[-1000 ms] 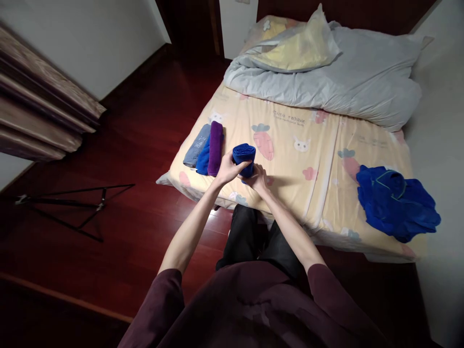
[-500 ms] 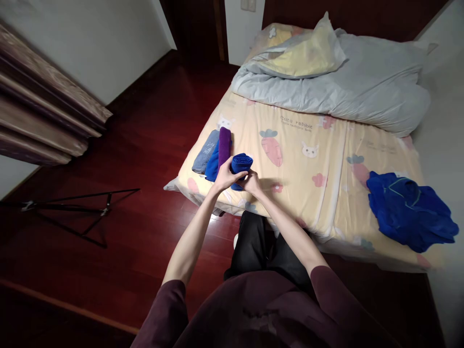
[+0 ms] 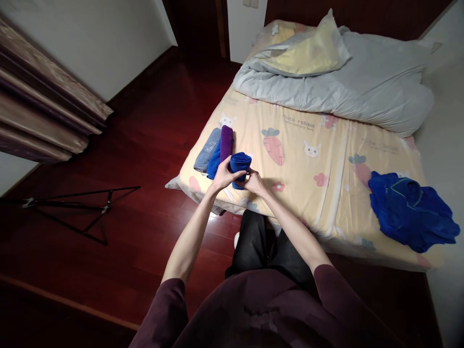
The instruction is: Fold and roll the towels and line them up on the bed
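Observation:
Between my hands a rolled blue towel (image 3: 240, 163) stands on end over the bed's near left corner, its spiral top facing up. My left hand (image 3: 224, 175) wraps the roll's left side, thumb across its front. My right hand (image 3: 253, 182) grips its lower right side; some of its fingers are hidden behind the roll. Just left of my hands lie a purple rolled towel (image 3: 226, 140), a blue rolled towel (image 3: 214, 162) and a grey-blue rolled towel (image 3: 207, 151), side by side on the sheet.
The bed (image 3: 293, 193) has a cream sheet printed with carrots and rabbits. A crumpled blue cloth heap (image 3: 411, 210) lies at its right. A grey quilt (image 3: 377, 77) is bunched at the head. Black tripod legs (image 3: 83, 208) rest on the floor at left, below a curtain (image 3: 39, 106).
The towel roll in my hands has tipped slightly, showing more of its spiral top. The whole view has shifted a little; the other things lie as before.

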Demonstrator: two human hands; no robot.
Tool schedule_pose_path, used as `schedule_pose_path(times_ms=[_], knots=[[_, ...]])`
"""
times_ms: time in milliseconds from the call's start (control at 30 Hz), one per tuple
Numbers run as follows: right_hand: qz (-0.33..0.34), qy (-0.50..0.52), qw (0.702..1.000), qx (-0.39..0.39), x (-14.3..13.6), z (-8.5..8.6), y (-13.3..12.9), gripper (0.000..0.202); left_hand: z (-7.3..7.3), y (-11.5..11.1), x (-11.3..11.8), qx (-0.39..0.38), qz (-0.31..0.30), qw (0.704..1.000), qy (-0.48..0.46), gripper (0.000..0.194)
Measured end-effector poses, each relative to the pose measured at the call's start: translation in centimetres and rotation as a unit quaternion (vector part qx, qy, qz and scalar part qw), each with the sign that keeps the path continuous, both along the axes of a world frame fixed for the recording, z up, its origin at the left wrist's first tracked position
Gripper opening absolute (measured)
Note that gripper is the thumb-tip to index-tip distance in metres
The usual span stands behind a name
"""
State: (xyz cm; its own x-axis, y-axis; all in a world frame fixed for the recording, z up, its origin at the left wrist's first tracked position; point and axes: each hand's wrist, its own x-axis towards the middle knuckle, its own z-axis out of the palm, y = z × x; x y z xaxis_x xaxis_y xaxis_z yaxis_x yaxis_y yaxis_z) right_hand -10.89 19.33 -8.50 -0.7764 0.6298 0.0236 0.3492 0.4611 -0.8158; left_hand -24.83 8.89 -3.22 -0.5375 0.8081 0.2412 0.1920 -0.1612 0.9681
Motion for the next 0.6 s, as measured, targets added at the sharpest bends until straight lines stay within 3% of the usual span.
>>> schedule_pose_path(times_ms=[600], knots=[[0.004, 0.008, 1.0, -0.006, -0.31, -0.39, 0.0, 0.051, 0.17, -0.24, 0.01, -0.005, 0.004, 1.0, -0.011, 0.063]])
